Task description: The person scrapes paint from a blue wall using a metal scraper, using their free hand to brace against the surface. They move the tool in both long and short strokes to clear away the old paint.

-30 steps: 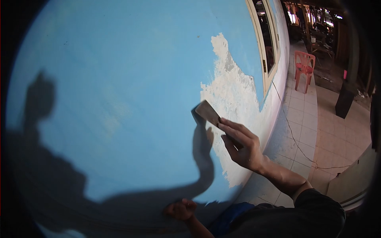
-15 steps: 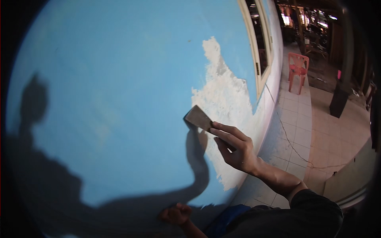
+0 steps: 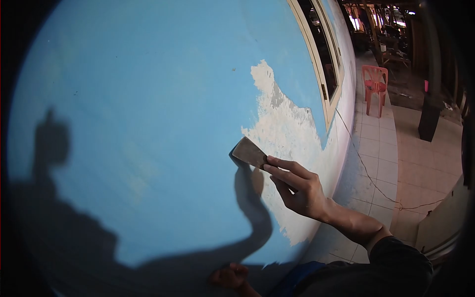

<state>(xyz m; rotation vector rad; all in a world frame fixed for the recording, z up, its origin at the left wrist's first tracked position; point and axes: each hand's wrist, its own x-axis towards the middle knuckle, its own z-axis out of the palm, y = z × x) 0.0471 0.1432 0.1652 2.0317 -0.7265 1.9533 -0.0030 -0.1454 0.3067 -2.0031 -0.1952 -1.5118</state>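
Your right hand (image 3: 299, 190) is holding the scraper (image 3: 250, 152) in its grip, flat against the blue wall (image 3: 148, 114); your left hand (image 3: 228, 276) is resting curled shut at the wall's lower edge.

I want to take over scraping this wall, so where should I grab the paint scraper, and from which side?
Grip the handle, not the blade. The paint scraper is against the blue wall, its wide blade pointing up-left and its handle trailing down-right inside the right hand. Come from the lower right, probably with a finger stretched toward the blade to press it.
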